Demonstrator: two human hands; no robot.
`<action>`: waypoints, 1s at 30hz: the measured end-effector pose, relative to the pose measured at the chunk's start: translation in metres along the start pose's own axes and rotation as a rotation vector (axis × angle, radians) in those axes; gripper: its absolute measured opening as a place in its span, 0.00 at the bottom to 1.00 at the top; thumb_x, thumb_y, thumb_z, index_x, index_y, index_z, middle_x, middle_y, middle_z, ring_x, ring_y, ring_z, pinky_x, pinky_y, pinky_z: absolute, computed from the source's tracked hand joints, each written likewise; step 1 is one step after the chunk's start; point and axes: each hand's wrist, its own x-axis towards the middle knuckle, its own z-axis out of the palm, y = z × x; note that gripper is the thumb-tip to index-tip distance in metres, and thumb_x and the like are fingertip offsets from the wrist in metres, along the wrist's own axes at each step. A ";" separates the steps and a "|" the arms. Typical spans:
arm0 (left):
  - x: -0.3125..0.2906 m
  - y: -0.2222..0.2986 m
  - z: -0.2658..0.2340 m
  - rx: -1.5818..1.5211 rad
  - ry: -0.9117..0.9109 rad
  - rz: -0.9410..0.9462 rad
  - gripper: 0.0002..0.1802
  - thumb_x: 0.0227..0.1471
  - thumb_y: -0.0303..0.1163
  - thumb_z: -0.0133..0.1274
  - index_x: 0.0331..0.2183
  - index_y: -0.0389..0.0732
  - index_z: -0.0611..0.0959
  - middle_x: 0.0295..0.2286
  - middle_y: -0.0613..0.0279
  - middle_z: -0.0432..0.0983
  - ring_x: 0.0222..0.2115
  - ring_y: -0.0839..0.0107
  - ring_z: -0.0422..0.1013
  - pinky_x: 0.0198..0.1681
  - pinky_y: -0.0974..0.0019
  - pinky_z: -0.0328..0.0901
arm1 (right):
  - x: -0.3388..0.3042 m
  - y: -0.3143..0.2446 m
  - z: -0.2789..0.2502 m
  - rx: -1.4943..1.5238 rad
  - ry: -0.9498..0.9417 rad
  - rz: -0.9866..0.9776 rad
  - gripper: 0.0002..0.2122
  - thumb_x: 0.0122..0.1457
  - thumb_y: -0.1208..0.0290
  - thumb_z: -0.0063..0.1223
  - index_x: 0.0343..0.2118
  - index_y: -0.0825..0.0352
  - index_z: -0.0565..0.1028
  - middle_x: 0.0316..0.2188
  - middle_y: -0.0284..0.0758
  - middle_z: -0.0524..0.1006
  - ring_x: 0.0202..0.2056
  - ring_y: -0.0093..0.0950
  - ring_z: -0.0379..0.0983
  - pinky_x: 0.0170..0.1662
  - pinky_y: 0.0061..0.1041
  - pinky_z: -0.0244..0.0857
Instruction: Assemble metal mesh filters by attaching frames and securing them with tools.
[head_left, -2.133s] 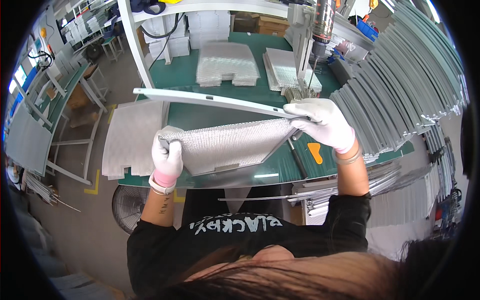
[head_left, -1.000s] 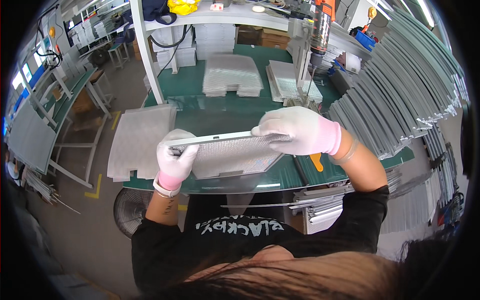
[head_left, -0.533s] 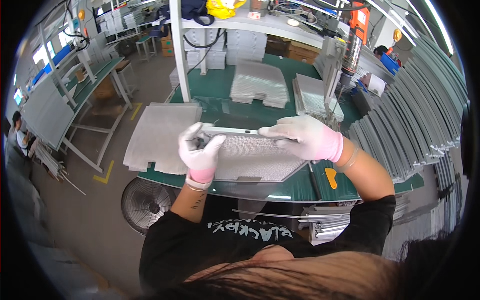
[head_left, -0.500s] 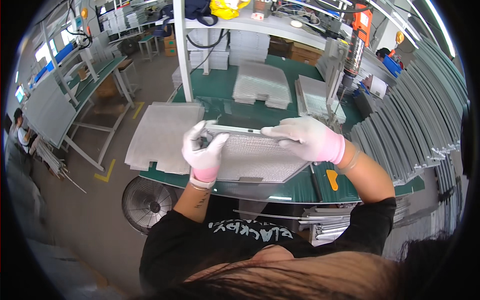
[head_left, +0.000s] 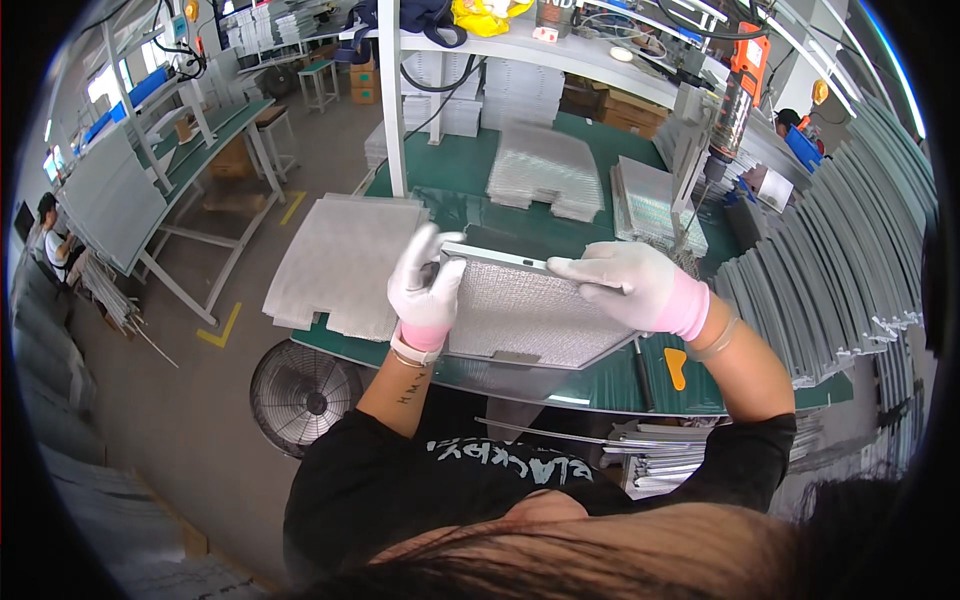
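Note:
Both my hands wear white gloves with pink cuffs. Between them, a silver mesh filter panel (head_left: 520, 318) with a thin metal frame stands tilted over the near edge of the green work table (head_left: 470, 205). My left hand (head_left: 425, 285) is curled at the panel's upper left corner, its thumb in front and its fingertips by the end of the top frame strip (head_left: 500, 256). My right hand (head_left: 630, 288) grips the upper right part, fingers along the strip. A small dark slot shows in the strip beside the right fingertips. The panel's back is hidden.
Mesh sheets (head_left: 345, 260) lie stacked at the left, with another mesh stack (head_left: 545, 170) farther back. A black-handled tool (head_left: 643, 375) and an orange scraper-like piece (head_left: 676, 368) lie near the right edge. An orange power screwdriver (head_left: 740, 90) hangs above. Framed panels (head_left: 830, 250) stand at the right; a floor fan (head_left: 310, 400) stands below left.
The whole scene has shifted slightly right in view. My left fingers have lifted and opened a little at the panel's corner; my right hand keeps its grip on the top edge.

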 end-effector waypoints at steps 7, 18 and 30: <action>0.006 -0.020 -0.011 0.102 -0.266 0.121 0.26 0.46 0.22 0.60 0.48 0.36 0.73 0.40 0.59 0.75 0.38 0.75 0.70 0.41 0.74 0.66 | -0.004 -0.008 -0.010 -0.272 0.113 -0.087 0.23 0.47 0.77 0.58 0.51 0.67 0.73 0.29 0.39 0.73 0.30 0.39 0.71 0.33 0.34 0.67; 0.006 -0.018 -0.004 0.150 -0.160 -0.047 0.18 0.56 0.17 0.42 0.49 0.34 0.70 0.37 0.64 0.69 0.30 0.83 0.64 0.34 0.79 0.62 | -0.370 0.048 0.189 -0.499 0.118 1.312 0.30 0.55 0.56 0.55 0.58 0.69 0.65 0.60 0.48 0.63 0.63 0.46 0.56 0.65 0.46 0.48; 0.010 -0.014 0.004 0.204 -0.135 0.020 0.18 0.54 0.17 0.45 0.48 0.33 0.71 0.36 0.66 0.67 0.27 0.84 0.58 0.34 0.78 0.59 | -0.343 -0.009 0.170 -0.428 0.620 1.028 0.12 0.56 0.83 0.48 0.44 0.68 0.69 0.38 0.44 0.73 0.40 0.45 0.72 0.45 0.39 0.67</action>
